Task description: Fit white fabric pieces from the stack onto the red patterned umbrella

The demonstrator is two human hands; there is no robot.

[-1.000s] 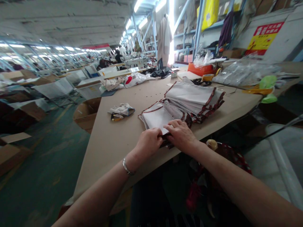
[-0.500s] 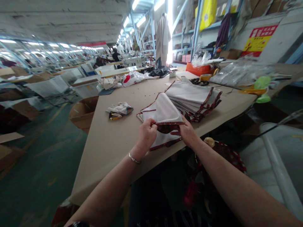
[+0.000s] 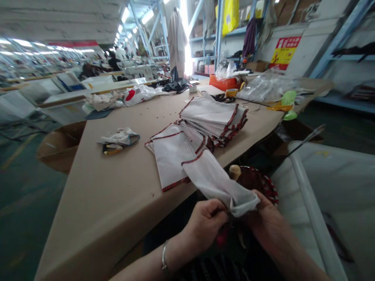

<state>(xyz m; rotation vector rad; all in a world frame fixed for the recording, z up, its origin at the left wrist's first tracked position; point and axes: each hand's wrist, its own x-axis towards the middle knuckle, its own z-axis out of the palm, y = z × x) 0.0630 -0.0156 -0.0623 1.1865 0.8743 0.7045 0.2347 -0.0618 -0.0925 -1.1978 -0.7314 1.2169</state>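
A white cloth piece with dark red edging (image 3: 212, 173) is stretched between my hands, its far end lying over the table's near edge. My left hand (image 3: 209, 220), with a bracelet at the wrist, is closed on its near left side. My right hand (image 3: 265, 214) grips the bunched right end, thumb on top. Just beyond lies a flat white piece with red trim (image 3: 171, 158) on the brown table (image 3: 117, 195). Behind it a fanned stack of similar pieces (image 3: 211, 115) rests on the table.
A crumpled glove (image 3: 120, 136) lies at left on the table. Farther back are an orange bin (image 3: 224, 82), clear plastic bags (image 3: 260, 89) and a black bag (image 3: 175, 82). A cardboard box (image 3: 63, 144) stands left, a white container (image 3: 334, 187) right.
Both hands have moved down and right, off the table, drawing one white piece away from the near pile. The view has turned to the right.
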